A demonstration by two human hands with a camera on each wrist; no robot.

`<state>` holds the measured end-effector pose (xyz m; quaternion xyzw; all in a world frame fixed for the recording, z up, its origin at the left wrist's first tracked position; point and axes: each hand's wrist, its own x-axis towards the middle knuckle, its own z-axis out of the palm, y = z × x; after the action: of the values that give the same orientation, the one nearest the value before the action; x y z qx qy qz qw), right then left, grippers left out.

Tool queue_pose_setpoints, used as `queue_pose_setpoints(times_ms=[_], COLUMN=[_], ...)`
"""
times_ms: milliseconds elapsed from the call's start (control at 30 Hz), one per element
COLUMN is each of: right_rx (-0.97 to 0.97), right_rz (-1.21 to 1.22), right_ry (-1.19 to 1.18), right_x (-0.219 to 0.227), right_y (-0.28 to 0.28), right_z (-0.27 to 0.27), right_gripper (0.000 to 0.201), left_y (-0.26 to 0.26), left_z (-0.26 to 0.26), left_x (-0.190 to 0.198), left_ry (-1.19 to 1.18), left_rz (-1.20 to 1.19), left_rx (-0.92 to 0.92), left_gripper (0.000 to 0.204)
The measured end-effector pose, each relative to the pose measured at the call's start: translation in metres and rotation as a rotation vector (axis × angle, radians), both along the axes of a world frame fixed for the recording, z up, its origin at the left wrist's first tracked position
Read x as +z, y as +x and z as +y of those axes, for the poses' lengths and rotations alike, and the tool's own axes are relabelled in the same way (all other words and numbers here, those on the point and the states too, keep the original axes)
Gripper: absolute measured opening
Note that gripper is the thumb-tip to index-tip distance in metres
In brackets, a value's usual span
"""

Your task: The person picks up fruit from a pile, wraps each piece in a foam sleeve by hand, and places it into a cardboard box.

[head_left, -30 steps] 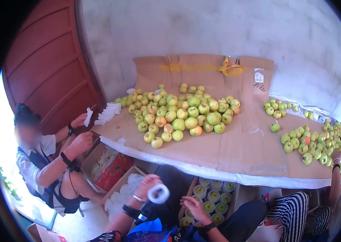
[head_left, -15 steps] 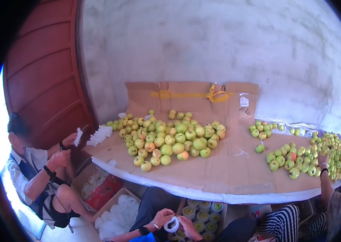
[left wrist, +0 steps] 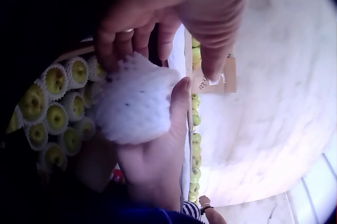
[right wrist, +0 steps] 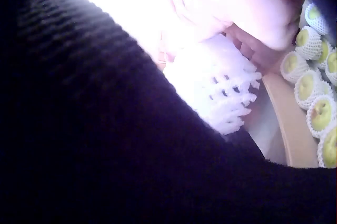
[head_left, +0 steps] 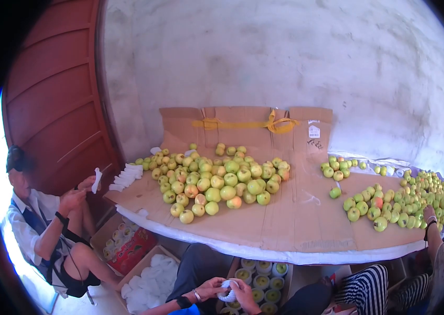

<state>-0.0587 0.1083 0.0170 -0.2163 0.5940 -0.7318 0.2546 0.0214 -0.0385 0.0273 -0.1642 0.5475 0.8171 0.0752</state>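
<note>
A white foam fruit net (head_left: 228, 292) is held low in front of the body in the head view. My right hand (left wrist: 152, 163) cups the foam net (left wrist: 134, 103) from below, its thumb along the side. My left hand (left wrist: 152, 16), with a ring and bracelet, has its fingers curled at the net's upper edge, its thumb apart from it. In the right wrist view, the net (right wrist: 226, 90) shows its slits and frayed rim; my right hand (right wrist: 237, 8) is overexposed. I cannot tell whether a fruit is inside.
Green apples (head_left: 222, 181) are heaped on a cardboard-covered table (head_left: 285, 231). Below it stand a box of netted apples (head_left: 261, 281) and a box of white foam nets (head_left: 153, 281). A person (head_left: 43, 226) sits left with a foam net; another person's hand (head_left: 429, 214) reaches into the right heap.
My hands, apart at first with the foam net on my left fingers, have come together on it. The head view has tilted up. The person at right has shifted a hand slightly.
</note>
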Motion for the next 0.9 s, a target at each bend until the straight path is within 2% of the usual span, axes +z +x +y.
queue_pose_setpoints(times_ms=[67,133,200,233,300,400,467,533,567,633,700,733,800,900], right_rx=[-0.008,-0.015,-0.047,-0.045,0.057,0.139,0.15,0.131,0.13,0.194,0.24,0.281,0.297,0.271], right_rz=[0.018,0.036,0.326,0.324,0.087,-0.028,-0.035,-0.012,-0.017,-0.158,-0.135,-0.11,-0.1,-0.015], right_ry=[-0.011,-0.023,0.072,0.074,0.132,0.128,0.157,0.141,0.14,0.067,0.158,0.249,0.332,0.451], right_x=[0.001,0.007,0.012,0.006,-0.005,-0.001,-0.03,-0.032,-0.033,-0.024,-0.039,-0.042,-0.042,-0.029], right_y=[0.001,0.003,0.004,0.0,-0.005,-0.003,-0.007,-0.007,-0.007,-0.01,-0.017,-0.018,-0.02,-0.018], right_z=[0.002,0.006,0.015,0.015,0.013,0.013,0.006,0.006,0.007,0.011,0.012,0.013,0.013,0.014], right_gripper=[0.022,0.023,0.025,0.025,0.027,0.027,0.028,0.041,0.041,0.042,0.038,0.035,0.038,0.045], left_y=[0.0,0.0,-0.001,-0.001,0.0,-0.002,-0.003,-0.004,-0.003,-0.005,-0.004,-0.004,-0.006,-0.008], left_z=[-0.005,-0.006,-0.006,-0.004,-0.002,-0.004,-0.004,-0.002,-0.003,0.0,0.003,0.005,0.008,0.007], left_x=[-0.01,-0.015,-0.018,-0.021,-0.029,-0.041,-0.041,-0.041,-0.041,-0.035,-0.028,-0.016,0.007,0.008], left_ry=[0.09,0.102,0.113,0.063,0.021,-0.073,-0.053,-0.078,-0.102,-0.125,-0.443,-0.443,-1.014,-1.089], left_rz=[-0.096,-0.096,-0.097,-0.049,-0.01,0.049,0.143,0.13,0.136,0.141,0.191,0.189,0.234,0.257], left_rx=[0.018,0.024,0.031,0.048,0.075,0.098,0.121,0.159,0.148,0.138,0.122,0.125,0.087,0.072], left_gripper=[0.038,0.038,0.038,0.037,0.037,0.035,0.035,0.037,0.037,0.037,0.035,0.035,0.034,0.035])
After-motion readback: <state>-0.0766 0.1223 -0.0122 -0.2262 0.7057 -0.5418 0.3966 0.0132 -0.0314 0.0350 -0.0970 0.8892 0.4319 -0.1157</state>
